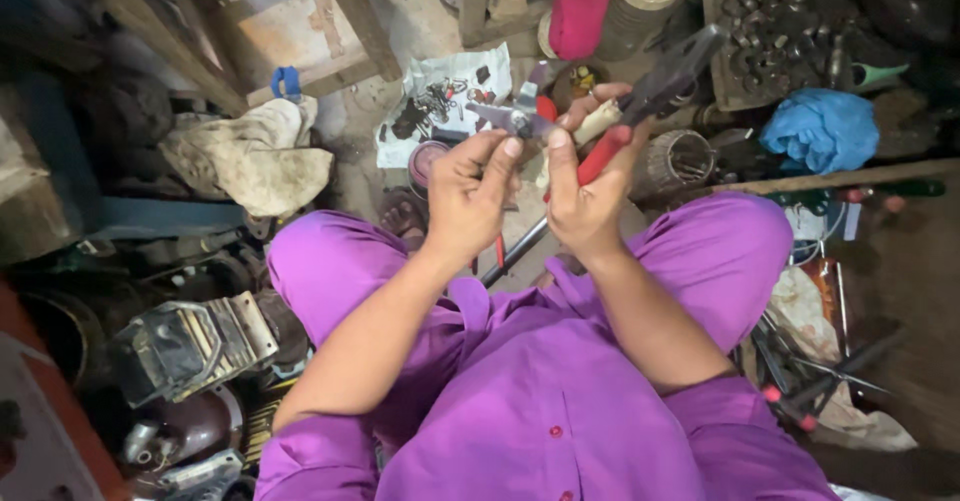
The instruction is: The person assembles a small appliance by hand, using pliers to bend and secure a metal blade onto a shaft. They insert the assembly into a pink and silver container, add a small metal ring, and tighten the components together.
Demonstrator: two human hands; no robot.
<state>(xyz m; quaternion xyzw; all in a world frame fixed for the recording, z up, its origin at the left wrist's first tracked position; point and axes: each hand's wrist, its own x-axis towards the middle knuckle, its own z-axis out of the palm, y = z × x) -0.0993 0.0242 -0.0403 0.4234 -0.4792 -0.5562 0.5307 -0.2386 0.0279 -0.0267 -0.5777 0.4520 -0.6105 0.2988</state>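
Up in front of the chest, the left hand (pixel 468 196) has its fingers (pixel 505 151) pinched on a small grey metal part (pixel 512 116), thumb and forefinger clamped at its near end. Just beside it, the right hand (pixel 588 196) is clenched around the red-handled pliers (pixel 640 101), dark jaws angled up to the right, red grip running through the palm. Hands nearly touching, both above the floor (pixel 400 21), between the knees of the purple trousers (pixel 330 271).

Containers now: a white sheet (pixel 455 86) lies on the floor beyond the hands, strewn with small dark bits of hardware, too small to tell apart. A little round tin (pixel 425 161) sits below it, half hidden by the left hand; contents not readable. A woven basket (pixel 675 161) stands right of the pliers, inside in shadow. A wooden tray (pixel 770 51) at the far right holds dark metal pieces, blurred.

A pink cylinder (pixel 582 1) is cut off at the top edge. A blue cloth (pixel 822 129) lies crumpled to the right.
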